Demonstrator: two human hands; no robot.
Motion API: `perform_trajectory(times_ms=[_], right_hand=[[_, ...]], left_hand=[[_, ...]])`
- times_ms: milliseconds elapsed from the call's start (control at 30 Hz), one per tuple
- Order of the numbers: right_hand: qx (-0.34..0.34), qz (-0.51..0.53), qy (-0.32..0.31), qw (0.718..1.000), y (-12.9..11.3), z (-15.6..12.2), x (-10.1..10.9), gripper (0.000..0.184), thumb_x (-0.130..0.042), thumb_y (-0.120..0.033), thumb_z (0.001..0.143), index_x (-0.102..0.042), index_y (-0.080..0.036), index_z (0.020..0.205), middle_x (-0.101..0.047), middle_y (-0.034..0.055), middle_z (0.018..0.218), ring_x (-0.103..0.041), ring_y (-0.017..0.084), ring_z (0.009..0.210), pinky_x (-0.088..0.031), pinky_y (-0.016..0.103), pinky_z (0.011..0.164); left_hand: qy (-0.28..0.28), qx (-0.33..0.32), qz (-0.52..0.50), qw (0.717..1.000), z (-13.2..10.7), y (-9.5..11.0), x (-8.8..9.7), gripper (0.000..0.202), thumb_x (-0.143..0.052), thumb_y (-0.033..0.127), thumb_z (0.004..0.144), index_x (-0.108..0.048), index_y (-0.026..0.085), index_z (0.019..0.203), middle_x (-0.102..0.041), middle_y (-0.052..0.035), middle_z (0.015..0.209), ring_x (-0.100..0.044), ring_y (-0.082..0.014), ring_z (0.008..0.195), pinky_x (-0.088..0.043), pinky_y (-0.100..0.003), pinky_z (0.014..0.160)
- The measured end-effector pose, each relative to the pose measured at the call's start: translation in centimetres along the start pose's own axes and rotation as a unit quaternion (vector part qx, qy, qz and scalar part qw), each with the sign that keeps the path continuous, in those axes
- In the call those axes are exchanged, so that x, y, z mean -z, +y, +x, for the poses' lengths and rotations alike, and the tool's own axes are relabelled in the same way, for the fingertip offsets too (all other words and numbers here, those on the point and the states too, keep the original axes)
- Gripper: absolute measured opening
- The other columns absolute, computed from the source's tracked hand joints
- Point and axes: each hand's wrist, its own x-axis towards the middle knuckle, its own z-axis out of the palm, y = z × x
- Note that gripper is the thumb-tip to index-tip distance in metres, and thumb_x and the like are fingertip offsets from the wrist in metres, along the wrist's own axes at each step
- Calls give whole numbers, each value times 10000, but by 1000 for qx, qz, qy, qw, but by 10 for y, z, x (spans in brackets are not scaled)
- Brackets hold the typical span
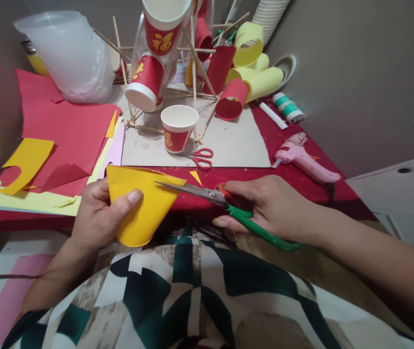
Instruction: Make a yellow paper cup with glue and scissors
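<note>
My left hand (100, 208) grips a yellow paper cone (139, 206) above the table's front edge, with the thumb flat on its side. The cone's wide rim faces up and its narrow end points down. In my right hand (268, 203) are scissors (245, 220) with green and orange-red handles. Their blades lie along the upper right rim of the cone, and its corner sits at them; I cannot tell whether the blades are parted. A small yellow paper scrap (195, 177) rests on the red cloth just beyond the scissors.
Behind my hands a paper cup (180, 128) and small red-handled scissors (201, 157) stand and lie on grey cardboard (236, 145). A wooden stick frame (194, 72) rises there. At right are a pink glue gun (303, 157) and paper tubes (265, 82); at left, red paper sheets (65, 131).
</note>
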Motion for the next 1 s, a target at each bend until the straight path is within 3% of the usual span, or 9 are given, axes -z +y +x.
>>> perform_trajectory(times_ms=[300, 533, 733, 900, 1000], right_hand=[[10, -1, 3, 1000, 3, -2, -1, 743, -352, -836, 889, -669, -174, 780, -541, 34, 532, -450, 157, 440, -293, 307, 477], [10, -3, 19, 1000, 10, -4, -8, 713, -371, -851, 874, -665, -205, 807, -583, 43, 557, -512, 189, 450, -322, 325, 479], [-1, -22, -15, 1000, 8, -1, -4, 775, -345, -861, 870, -695, -170, 902, -662, 105, 626, -599, 238, 508, -341, 336, 487], [5, -45, -16, 999, 11, -2, -4, 830, -342, -878, 853, -710, -150, 1008, -714, 147, 716, -651, 276, 575, -354, 341, 501], [3, -50, -8, 999, 14, -3, -7, 820, -324, -886, 853, -702, -167, 966, -708, 134, 713, -637, 255, 571, -336, 325, 510]], left_hand=[[-19, 9, -16, 1000, 4, -3, 3, 195, -846, 419, 741, -788, 258, 835, -783, -5, 770, -718, -167, 587, -606, -218, 509], [-53, 17, -23, 998, 8, -5, 9, 194, -857, 384, 746, -780, 223, 822, -777, -23, 767, -710, -158, 586, -582, -200, 496], [-65, 29, -34, 997, 9, -7, 9, 235, -865, 377, 740, -780, 200, 869, -782, -27, 787, -725, -158, 610, -599, -186, 529], [-132, 26, -34, 990, 14, -12, 14, 205, -829, 357, 799, -796, 199, 925, -799, -25, 840, -747, -148, 678, -602, -155, 571], [-146, 9, -17, 989, 17, -16, 15, 196, -817, 361, 817, -803, 203, 932, -806, -28, 866, -749, -145, 694, -607, -155, 591]])
